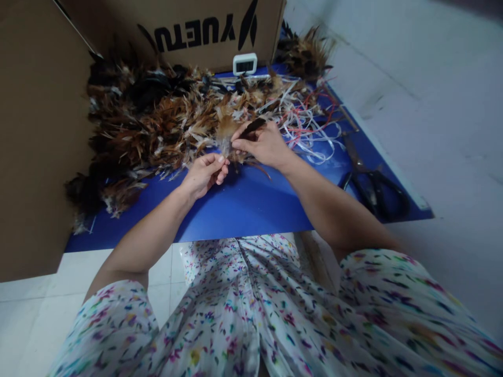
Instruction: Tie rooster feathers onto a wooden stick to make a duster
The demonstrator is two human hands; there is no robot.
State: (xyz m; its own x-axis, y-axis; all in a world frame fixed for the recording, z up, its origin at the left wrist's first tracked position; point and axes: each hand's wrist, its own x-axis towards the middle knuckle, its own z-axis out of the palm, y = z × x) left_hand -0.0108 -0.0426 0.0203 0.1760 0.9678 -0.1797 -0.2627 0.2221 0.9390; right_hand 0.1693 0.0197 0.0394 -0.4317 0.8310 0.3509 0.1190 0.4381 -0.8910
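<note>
My left hand (pixel 205 174) is closed, thumb pressed to the fingers, around the base of a light brown feather (pixel 226 131) with grey down. Close by on its right, my right hand (pixel 261 142) is closed too, with a dark feather (pixel 253 126) lying across its fingers. The right fingertips touch or nearly touch the brown feather's downy side; exactly which cannot be made out. Just behind both hands spreads a large heap of brown and black feathers (pixel 157 123) on the blue tabletop (pixel 243 209).
White and red strips (pixel 310 128) lie tangled right of the heap. Black-handled scissors (pixel 375 191) rest at the right edge. A small white digital display (pixel 244 64) stands before a cardboard box (pixel 212 31). Another cardboard panel (pixel 39 136) borders the left side. More feathers (pixel 304 52) sit far right.
</note>
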